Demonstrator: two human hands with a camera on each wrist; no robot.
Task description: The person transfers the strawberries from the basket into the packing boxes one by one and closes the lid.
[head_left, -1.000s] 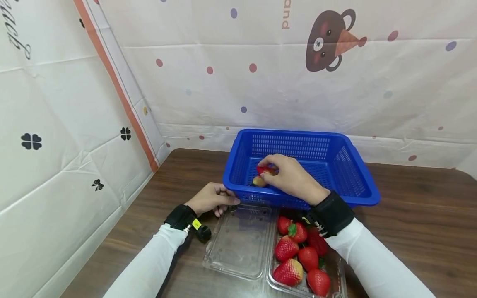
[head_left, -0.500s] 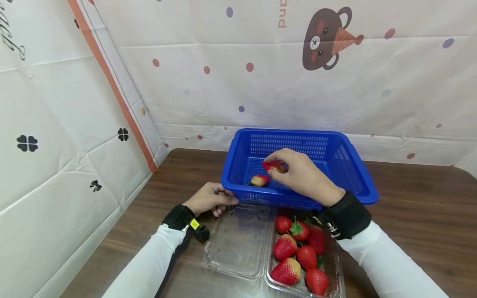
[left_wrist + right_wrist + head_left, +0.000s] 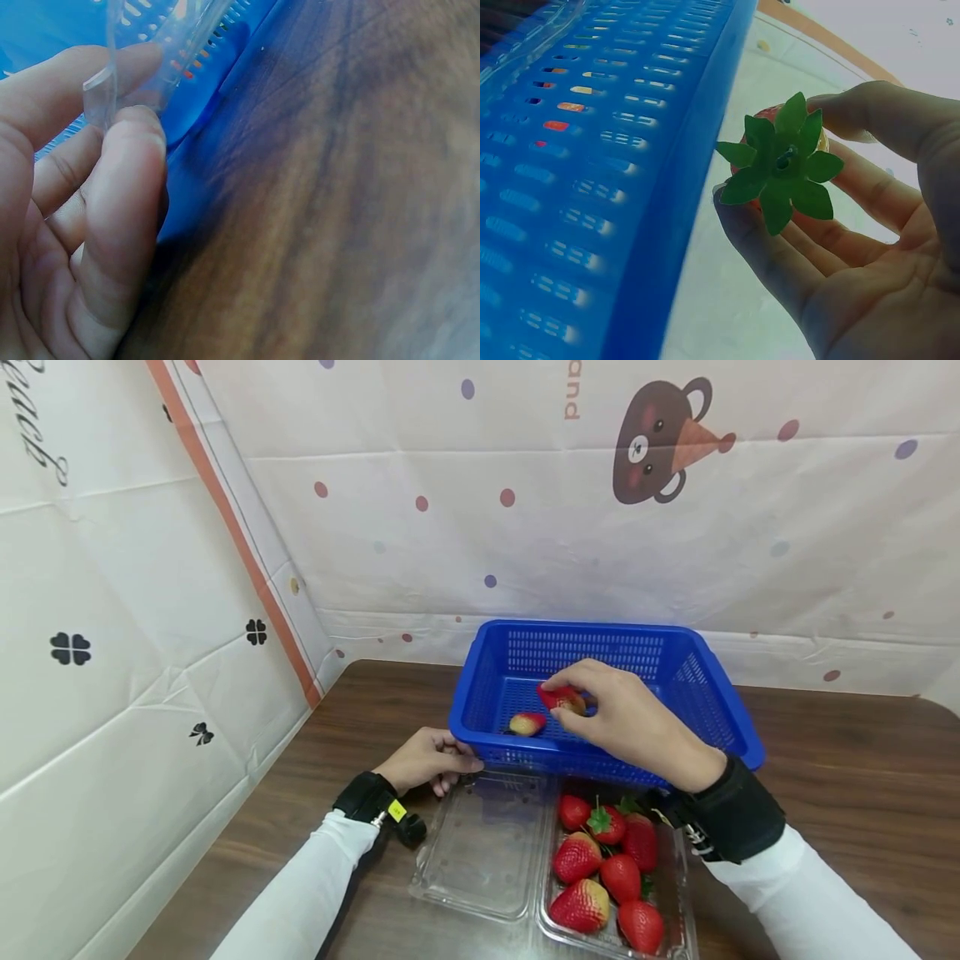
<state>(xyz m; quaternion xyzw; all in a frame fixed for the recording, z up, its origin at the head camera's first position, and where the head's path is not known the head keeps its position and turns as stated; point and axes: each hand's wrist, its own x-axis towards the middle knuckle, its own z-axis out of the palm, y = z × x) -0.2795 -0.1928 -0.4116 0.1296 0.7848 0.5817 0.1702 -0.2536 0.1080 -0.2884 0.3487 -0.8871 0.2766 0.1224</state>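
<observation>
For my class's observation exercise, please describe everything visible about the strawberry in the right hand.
The strawberry is red with a yellowish area. Its green leafy cap, several pointed leaves around a stem stub, shows face-on in the right wrist view. The right hand pinches it between thumb and fingers above the blue basket, apart from another strawberry inside.

The right hand (image 3: 626, 718) has carried its strawberry (image 3: 558, 697) rightward.
</observation>
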